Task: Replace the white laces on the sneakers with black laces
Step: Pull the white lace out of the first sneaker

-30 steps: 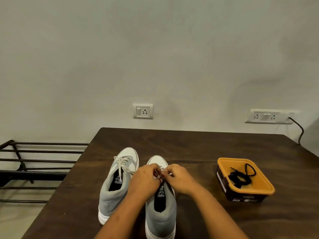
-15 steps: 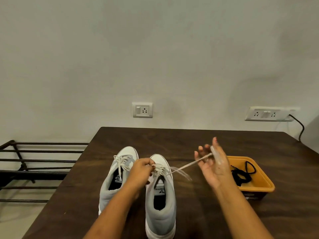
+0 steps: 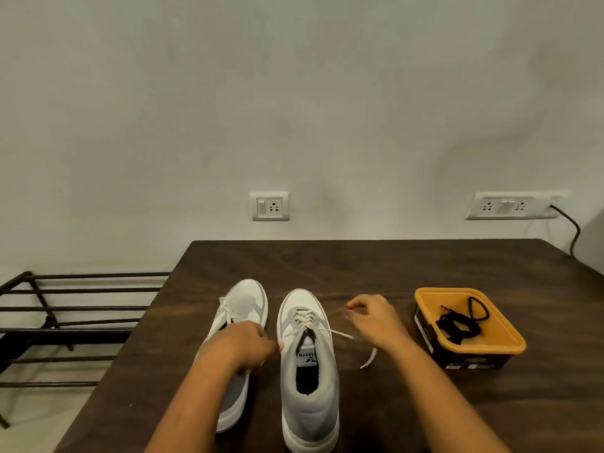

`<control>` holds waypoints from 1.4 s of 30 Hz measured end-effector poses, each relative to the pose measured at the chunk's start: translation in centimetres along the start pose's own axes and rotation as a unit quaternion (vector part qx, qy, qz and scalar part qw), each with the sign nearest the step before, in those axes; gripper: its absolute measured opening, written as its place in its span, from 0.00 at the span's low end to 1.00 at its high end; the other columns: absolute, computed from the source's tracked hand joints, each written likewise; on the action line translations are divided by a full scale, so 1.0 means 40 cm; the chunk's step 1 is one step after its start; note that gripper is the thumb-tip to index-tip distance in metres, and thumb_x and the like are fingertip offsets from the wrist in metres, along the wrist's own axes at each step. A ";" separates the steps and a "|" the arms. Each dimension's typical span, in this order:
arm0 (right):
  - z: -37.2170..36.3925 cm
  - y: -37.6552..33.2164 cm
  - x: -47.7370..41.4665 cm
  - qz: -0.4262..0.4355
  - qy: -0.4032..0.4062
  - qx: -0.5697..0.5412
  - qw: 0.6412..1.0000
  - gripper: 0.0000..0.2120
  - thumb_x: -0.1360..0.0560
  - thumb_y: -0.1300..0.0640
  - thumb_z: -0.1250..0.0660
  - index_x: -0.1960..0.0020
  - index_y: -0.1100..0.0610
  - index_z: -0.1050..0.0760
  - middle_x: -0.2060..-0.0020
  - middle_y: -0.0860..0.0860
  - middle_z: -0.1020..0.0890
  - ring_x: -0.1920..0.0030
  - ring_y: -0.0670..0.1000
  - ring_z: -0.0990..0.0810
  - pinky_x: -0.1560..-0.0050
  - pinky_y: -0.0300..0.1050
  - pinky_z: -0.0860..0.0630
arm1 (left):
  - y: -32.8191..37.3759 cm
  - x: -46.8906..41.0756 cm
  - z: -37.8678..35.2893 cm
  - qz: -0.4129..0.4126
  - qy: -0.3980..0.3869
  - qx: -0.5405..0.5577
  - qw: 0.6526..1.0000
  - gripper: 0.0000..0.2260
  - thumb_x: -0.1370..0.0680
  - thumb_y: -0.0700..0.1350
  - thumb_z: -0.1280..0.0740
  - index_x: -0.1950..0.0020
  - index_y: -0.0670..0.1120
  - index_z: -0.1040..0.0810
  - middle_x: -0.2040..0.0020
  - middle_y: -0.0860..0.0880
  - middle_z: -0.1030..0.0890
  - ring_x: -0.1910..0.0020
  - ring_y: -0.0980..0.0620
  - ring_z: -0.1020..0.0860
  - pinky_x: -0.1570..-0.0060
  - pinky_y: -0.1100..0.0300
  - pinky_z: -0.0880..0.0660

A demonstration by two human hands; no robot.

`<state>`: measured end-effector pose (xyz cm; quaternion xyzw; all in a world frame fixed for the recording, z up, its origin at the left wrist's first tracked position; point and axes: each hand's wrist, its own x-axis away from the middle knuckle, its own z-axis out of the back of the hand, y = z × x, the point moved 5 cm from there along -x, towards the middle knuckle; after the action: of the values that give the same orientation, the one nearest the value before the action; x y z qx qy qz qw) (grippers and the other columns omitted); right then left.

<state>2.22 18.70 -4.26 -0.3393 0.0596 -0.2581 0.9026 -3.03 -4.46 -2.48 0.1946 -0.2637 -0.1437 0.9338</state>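
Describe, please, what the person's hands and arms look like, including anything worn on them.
The left hand and right hand are bare: no gloves, rings, watch or bracelets show. Both forearms are uncovered down to the frame's edge, with no sleeve in view. The fingernails look pale pink, perhaps polished; too small to be sure.

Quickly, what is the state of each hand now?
Left hand: fingers curled beside the untied sneaker; grip cannot be told.
Right hand: fingers curled above the white lace; grip cannot be told.
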 end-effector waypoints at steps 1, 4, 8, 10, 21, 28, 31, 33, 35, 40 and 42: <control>-0.009 -0.028 0.012 0.026 -0.027 -0.029 0.999 0.08 0.26 0.50 0.31 0.49 0.52 0.21 0.47 0.50 0.20 0.47 0.49 0.21 0.47 0.42 0.26 | 0.010 -0.003 0.005 -0.017 0.048 -0.028 0.998 0.11 0.23 0.56 0.38 0.52 0.50 0.23 0.54 0.49 0.18 0.54 0.50 0.20 0.55 0.60 0.26; -0.054 -0.076 0.055 0.048 -0.131 -0.013 0.990 0.15 0.31 0.46 0.26 0.48 0.51 0.21 0.50 0.48 0.18 0.50 0.48 0.21 0.48 0.43 0.23 | 0.050 -0.005 0.003 -0.065 0.192 -0.065 0.977 0.11 0.24 0.56 0.37 0.44 0.55 0.23 0.44 0.51 0.21 0.43 0.50 0.23 0.47 0.56 0.27; -0.085 -0.099 0.069 0.058 -0.117 0.085 0.988 0.12 0.32 0.47 0.28 0.51 0.48 0.25 0.51 0.49 0.19 0.52 0.50 0.20 0.53 0.44 0.23 | 0.114 -0.028 -0.033 -0.160 0.222 -0.052 0.960 0.13 0.24 0.51 0.37 0.39 0.57 0.27 0.42 0.52 0.22 0.42 0.51 0.24 0.46 0.55 0.26; -0.089 -0.095 0.063 0.042 -0.100 0.066 0.992 0.10 0.32 0.50 0.29 0.51 0.49 0.23 0.51 0.51 0.18 0.52 0.51 0.20 0.54 0.44 0.23 | 0.128 -0.039 -0.053 -0.190 0.205 -0.058 0.958 0.14 0.24 0.47 0.38 0.39 0.57 0.26 0.41 0.52 0.24 0.42 0.51 0.25 0.46 0.56 0.27; -0.090 -0.077 0.052 0.038 -0.031 0.043 0.998 0.08 0.31 0.46 0.32 0.53 0.47 0.22 0.53 0.48 0.18 0.51 0.51 0.20 0.55 0.42 0.26 | 0.151 -0.068 -0.076 -0.227 0.314 -0.177 0.905 0.10 0.20 0.46 0.43 0.43 0.53 0.25 0.45 0.51 0.22 0.46 0.51 0.23 0.55 0.58 0.29; -0.088 -0.082 0.060 0.041 -0.006 0.058 0.997 0.09 0.29 0.46 0.35 0.52 0.49 0.22 0.53 0.49 0.18 0.50 0.53 0.20 0.55 0.41 0.28 | 0.074 -0.102 -0.048 -0.128 0.313 0.203 0.919 0.09 0.23 0.45 0.37 0.58 0.48 0.18 0.63 0.50 0.18 0.59 0.46 0.21 0.60 0.55 0.27; -0.091 -0.089 0.065 0.036 -0.002 0.067 0.997 0.09 0.27 0.46 0.36 0.52 0.49 0.22 0.51 0.49 0.18 0.50 0.53 0.22 0.56 0.42 0.28 | 0.045 -0.124 -0.047 -0.052 0.228 0.445 0.865 0.16 0.21 0.48 0.39 0.67 0.45 0.23 0.69 0.46 0.23 0.65 0.46 0.27 0.63 0.54 0.33; -0.094 -0.090 0.064 0.030 0.003 0.069 0.997 0.10 0.27 0.45 0.36 0.51 0.49 0.22 0.51 0.49 0.18 0.49 0.53 0.21 0.53 0.43 0.26 | 0.046 -0.119 -0.046 -0.014 0.182 0.553 0.813 0.15 0.21 0.46 0.42 0.66 0.43 0.27 0.66 0.43 0.26 0.66 0.47 0.29 0.66 0.55 0.34; -0.098 -0.089 0.064 0.020 0.006 0.064 0.998 0.10 0.28 0.44 0.36 0.52 0.48 0.21 0.51 0.49 0.18 0.49 0.53 0.21 0.52 0.43 0.26 | 0.059 -0.098 -0.045 0.015 0.135 0.644 0.753 0.14 0.20 0.44 0.44 0.64 0.44 0.28 0.69 0.45 0.26 0.69 0.50 0.29 0.70 0.58 0.35; -0.101 -0.093 0.071 0.009 0.026 0.061 0.998 0.11 0.28 0.45 0.36 0.52 0.51 0.22 0.51 0.50 0.18 0.49 0.55 0.21 0.52 0.43 0.26 | 0.061 -0.103 -0.016 -0.004 0.111 0.804 0.585 0.11 0.18 0.42 0.47 0.57 0.46 0.28 0.57 0.45 0.22 0.60 0.48 0.24 0.63 0.53 0.27; -0.103 -0.095 0.075 0.008 0.024 0.059 0.998 0.11 0.28 0.46 0.36 0.52 0.52 0.22 0.50 0.51 0.18 0.48 0.56 0.21 0.52 0.44 0.26 | 0.051 -0.107 -0.004 -0.016 0.131 0.838 0.529 0.11 0.18 0.42 0.48 0.55 0.46 0.28 0.56 0.44 0.23 0.59 0.47 0.24 0.61 0.53 0.25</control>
<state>2.00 12.36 -4.75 -0.2790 0.0689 -0.2617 0.9214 -6.12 -1.00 -3.58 0.9088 -0.1348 0.1553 0.3630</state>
